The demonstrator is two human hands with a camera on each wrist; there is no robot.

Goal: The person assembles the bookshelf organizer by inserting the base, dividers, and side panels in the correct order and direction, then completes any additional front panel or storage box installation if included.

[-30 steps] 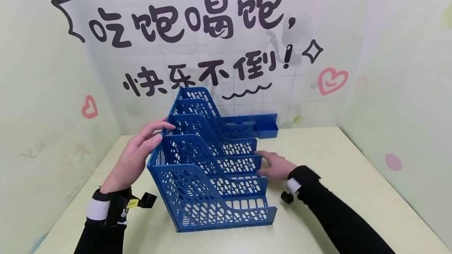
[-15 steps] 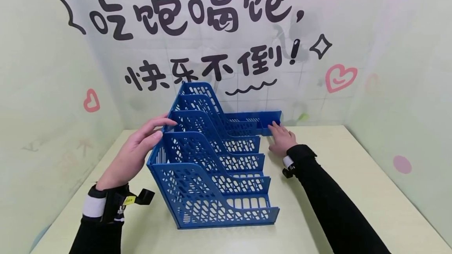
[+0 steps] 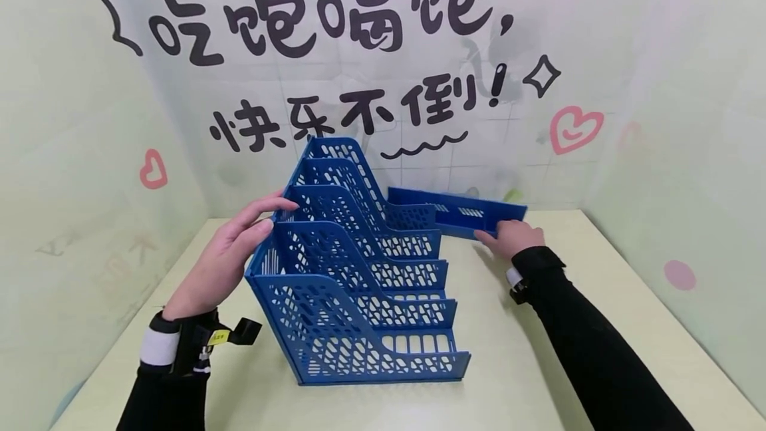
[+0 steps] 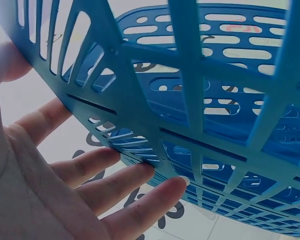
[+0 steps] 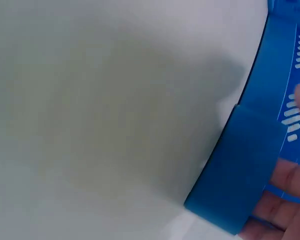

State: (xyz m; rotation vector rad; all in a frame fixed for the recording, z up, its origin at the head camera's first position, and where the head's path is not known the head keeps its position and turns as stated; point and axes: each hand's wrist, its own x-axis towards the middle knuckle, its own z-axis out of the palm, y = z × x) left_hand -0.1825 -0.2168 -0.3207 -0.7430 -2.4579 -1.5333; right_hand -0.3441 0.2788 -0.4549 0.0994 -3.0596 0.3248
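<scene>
**Blue rack steadied, side tray in hand**

The left hand (image 3: 224,261) lay with straight fingers against the blue file rack (image 3: 359,271) on the pale table (image 3: 574,324). The right hand (image 3: 514,238) curled its fingers round the narrow blue tray (image 3: 457,213) beside the rack's rear. Perforated plastic looked light, stiff and smooth; solid rims seemed the safest hold. Painted walls (image 3: 676,118) enclosed the table.
</scene>
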